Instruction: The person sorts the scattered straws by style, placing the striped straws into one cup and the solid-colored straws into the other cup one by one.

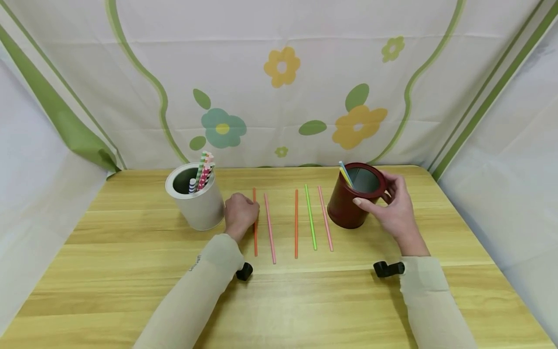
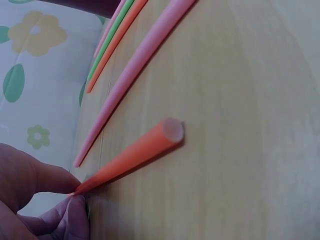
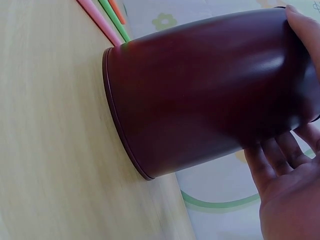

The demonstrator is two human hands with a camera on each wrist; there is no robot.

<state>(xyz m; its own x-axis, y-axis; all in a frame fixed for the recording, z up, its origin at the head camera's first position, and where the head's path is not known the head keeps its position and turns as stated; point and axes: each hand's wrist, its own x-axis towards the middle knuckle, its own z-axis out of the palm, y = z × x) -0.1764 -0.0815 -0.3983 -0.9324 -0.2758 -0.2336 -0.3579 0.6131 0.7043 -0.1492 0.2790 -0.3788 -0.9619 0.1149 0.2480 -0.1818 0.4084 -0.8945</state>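
Note:
My left hand (image 1: 241, 212) pinches the leftmost orange straw (image 1: 255, 237) between thumb and finger near its far end. In the left wrist view that straw (image 2: 135, 155) still lies along the tabletop, its near open end toward the camera. My right hand (image 1: 395, 211) grips the dark red canister (image 1: 346, 206) around its upper right side, thumb on the front and fingers behind. The canister (image 3: 200, 95) stands upright and holds a blue straw (image 1: 344, 169) and a yellow straw (image 1: 346, 178).
Right of the left hand lie a pink straw (image 1: 270, 228), another orange straw (image 1: 296, 223), a green straw (image 1: 311, 218) and a second pink straw (image 1: 325, 220), roughly side by side. A white canister (image 1: 202, 208) with several patterned straws (image 1: 204, 174) stands left. A flowered curtain (image 1: 279, 106) hangs behind the table.

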